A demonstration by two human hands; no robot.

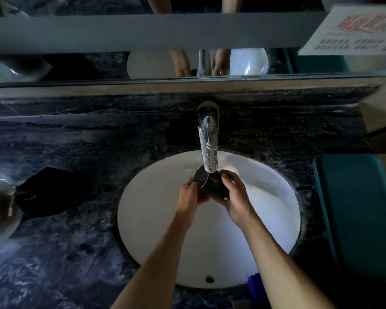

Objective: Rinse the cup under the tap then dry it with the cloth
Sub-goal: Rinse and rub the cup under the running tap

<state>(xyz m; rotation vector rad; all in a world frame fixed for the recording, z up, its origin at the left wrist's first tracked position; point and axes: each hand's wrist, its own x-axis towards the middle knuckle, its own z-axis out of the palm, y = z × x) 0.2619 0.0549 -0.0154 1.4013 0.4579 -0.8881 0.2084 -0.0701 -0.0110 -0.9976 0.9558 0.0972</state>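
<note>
A dark cup (212, 185) is tilted on its side over the white basin (156, 210), its mouth facing left and up, right below the spout of the chrome tap (208, 139). My left hand (191, 196) grips the cup near its rim. My right hand (234, 197) curls around its base and side. A dark cloth (47, 192) lies crumpled on the counter left of the basin. Whether water is running is hard to tell.
The dark marbled counter (76, 253) surrounds the basin. A teal box (357, 210) stands at the right edge. A glass vessel (0, 206) sits at far left. A mirror (187, 63) runs along the back wall. Something blue (255, 288) is near my right forearm.
</note>
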